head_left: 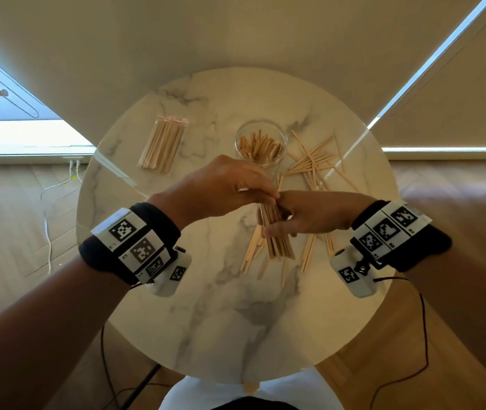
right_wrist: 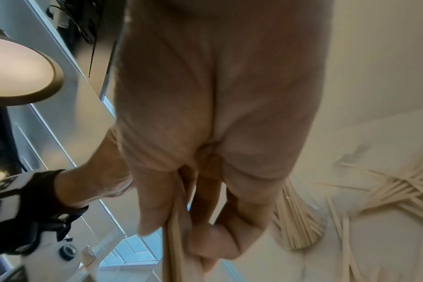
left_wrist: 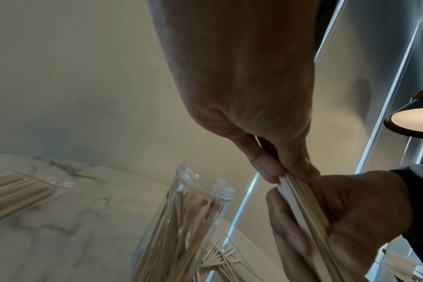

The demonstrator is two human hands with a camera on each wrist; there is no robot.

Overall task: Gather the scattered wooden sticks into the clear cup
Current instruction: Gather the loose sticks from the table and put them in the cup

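- While both hands meet above the middle of the round white marbled surface [head_left: 206, 306], the right hand [head_left: 309, 214] has its fingers [left_wrist: 290, 242] curled round a bundle of flat pale wooden sticks [head_left: 277, 235], gripped near its middle.
- The left hand [head_left: 221, 184] pinches the bundle's upper tips between thumb and fingers [left_wrist: 266, 167], apparently squaring them up.
- The tall clear cup [head_left: 261, 146] stands toward the far edge, already holding many sticks upright.
- More loose sticks [head_left: 312, 164] lie criss-crossed just right of the cup, and a few strays [head_left: 250, 255] lie under the hands.
- A clear packet of sticks [head_left: 163, 146] lies toward the far left edge.
- My guess: these sticks are light, stiff and smooth, so they slide against each other; hold the bundle firmly around its middle and steer the lower ends into the cup's mouth, or some will fan out and slip.
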